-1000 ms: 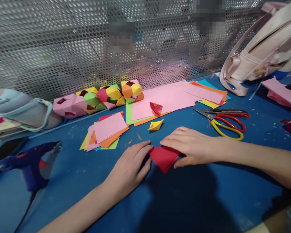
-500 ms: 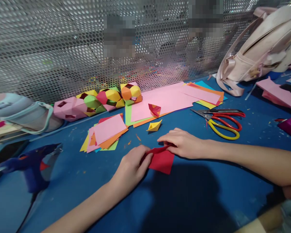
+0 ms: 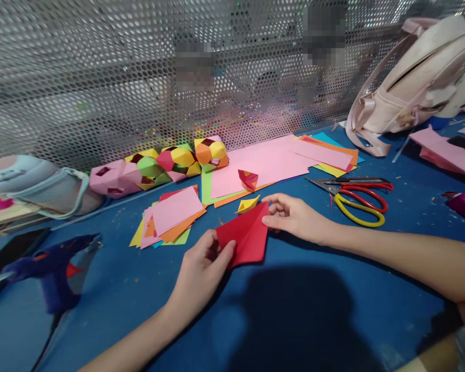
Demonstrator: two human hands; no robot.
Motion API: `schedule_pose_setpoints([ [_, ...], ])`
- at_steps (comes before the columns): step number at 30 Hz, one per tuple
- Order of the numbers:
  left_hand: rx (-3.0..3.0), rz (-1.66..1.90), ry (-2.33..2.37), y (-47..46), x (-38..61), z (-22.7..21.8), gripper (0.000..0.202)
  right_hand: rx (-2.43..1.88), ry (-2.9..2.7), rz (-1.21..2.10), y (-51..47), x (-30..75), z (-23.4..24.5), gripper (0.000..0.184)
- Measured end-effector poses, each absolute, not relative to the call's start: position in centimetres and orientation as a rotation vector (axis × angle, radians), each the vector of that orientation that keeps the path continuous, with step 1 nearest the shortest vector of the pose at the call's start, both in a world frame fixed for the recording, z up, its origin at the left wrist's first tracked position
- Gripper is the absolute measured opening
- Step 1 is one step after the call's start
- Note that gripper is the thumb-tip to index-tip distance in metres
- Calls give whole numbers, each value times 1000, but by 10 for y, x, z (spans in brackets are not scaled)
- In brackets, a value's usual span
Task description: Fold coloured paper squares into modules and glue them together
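Note:
A red sheet of paper point(image 3: 248, 235) with a crease across it is held slightly above the blue table. My left hand point(image 3: 203, 266) pinches its left edge, thumb on top. At the upper right corner, my right hand point(image 3: 292, 217) grips it between thumb and fingers. Just beyond the sheet lies a small folded yellow paper piece point(image 3: 248, 204). Behind that one, a folded red paper piece point(image 3: 248, 179) rests on large pink sheets point(image 3: 263, 161).
A stack of coloured paper squares point(image 3: 176, 212) lies left of centre, with joined paper shapes point(image 3: 178, 161) behind. Scissors point(image 3: 356, 199) lie right, a blue glue gun point(image 3: 52, 274) left. A backpack point(image 3: 422, 77) leans against the perforated metal screen point(image 3: 139, 77).
The red paper has been opened out from its fold and raised. My right hand has moved slightly right, my left hand slightly left.

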State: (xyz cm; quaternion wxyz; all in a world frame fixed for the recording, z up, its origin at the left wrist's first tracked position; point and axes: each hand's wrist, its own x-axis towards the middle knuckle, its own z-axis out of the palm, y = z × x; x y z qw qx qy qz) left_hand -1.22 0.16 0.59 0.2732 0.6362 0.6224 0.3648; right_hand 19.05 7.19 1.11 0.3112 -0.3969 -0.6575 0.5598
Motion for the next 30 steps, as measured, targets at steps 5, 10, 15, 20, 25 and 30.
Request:
schedule_pose_setpoints([
  [5, 1610, 1020, 1554, -3, -5, 9, 18, -1010, -1844, 1421, 66, 188, 9, 36],
  [10, 1444, 1062, 1517, -6, -1, 13, 19, -1064, -1836, 1337, 63, 186, 14, 36],
  [15, 1043, 1188, 1356, -6, 3, 6, 24, -970, -1719, 1497, 50, 180, 6, 64],
  [20, 1052, 1217, 1320, -3, 3, 3, 24, -962, -1960, 1309, 56, 186, 12, 69],
  [25, 1222, 1075, 1469, 4, 0, 6, 20, -1000, -2169, 1234, 70, 194, 24, 74],
  [30, 1386, 1082, 1558, 8, -7, 2, 18, -1111, -2115, 1220, 73, 194, 16, 70],
])
